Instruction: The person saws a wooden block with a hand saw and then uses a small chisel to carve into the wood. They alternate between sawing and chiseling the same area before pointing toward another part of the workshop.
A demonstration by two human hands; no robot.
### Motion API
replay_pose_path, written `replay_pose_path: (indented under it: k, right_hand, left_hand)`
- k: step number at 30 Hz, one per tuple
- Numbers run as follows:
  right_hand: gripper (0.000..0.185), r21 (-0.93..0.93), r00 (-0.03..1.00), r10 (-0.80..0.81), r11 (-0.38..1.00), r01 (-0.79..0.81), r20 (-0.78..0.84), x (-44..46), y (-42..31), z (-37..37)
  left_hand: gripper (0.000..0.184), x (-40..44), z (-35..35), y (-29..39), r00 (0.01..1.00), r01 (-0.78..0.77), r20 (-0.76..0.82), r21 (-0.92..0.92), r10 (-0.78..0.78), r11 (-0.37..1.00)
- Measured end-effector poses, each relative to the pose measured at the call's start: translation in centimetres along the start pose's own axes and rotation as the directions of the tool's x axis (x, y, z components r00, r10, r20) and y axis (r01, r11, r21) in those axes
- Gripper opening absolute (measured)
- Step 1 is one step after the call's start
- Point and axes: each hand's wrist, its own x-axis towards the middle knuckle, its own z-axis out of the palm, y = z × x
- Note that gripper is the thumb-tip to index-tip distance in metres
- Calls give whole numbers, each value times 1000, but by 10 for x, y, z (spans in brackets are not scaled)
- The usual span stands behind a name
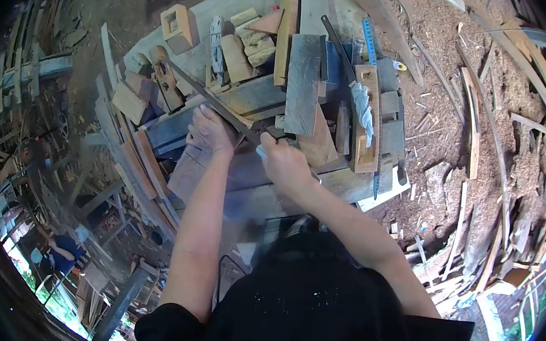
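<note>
My right hand (286, 165) is wrapped round the light blue grip of a long, dark, flat file (211, 97), which slants up to the left. My left hand (210, 129) sits just below the file's blade, fingers curled over a piece of wood (240, 132) on the bench. Most of that wood is hidden by the hand and the file. Under both forearms lies a broad wooden board (188, 173). A wooden hand plane (164, 80) stands near the file's far end.
Wood blocks (237, 57), a dark plank (303, 82), a second long tool with a cloth-wrapped end (361, 107) and a blue ruler (369, 39) crowd the bench. Shavings and wood strips (470, 123) litter the ground at right. Another person (65, 250) is at lower left.
</note>
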Motion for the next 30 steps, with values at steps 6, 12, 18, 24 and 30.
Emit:
replay_pose_path:
  k: [6,12,18,24,30]
  right_hand:
    - [31,86,997,77,993,-78,18,-85,19,-41]
    - [34,47,1000,-31,998,31,3,-8,4,-5]
    - [29,30,996,83,996,-84,37,-87,15,-38]
    - [35,30,1000,-20,999,21,-18,-8,8,1]
    - [30,24,997,81,996,-81,4,-88,18,-40]
  left_hand:
    - [37,0,4,-1,998,-42,-48,-8,42,999]
    - [37,1,5,-4,998,-51,-30,-21,50,998]
    - [38,0,8,-4,995,-66,-80,-33,64,997]
    - [38,1,7,-3,998,-48,-49,5,48,999]
    - [36,-2,-2,1,999,-46,-22,-19,45,999]
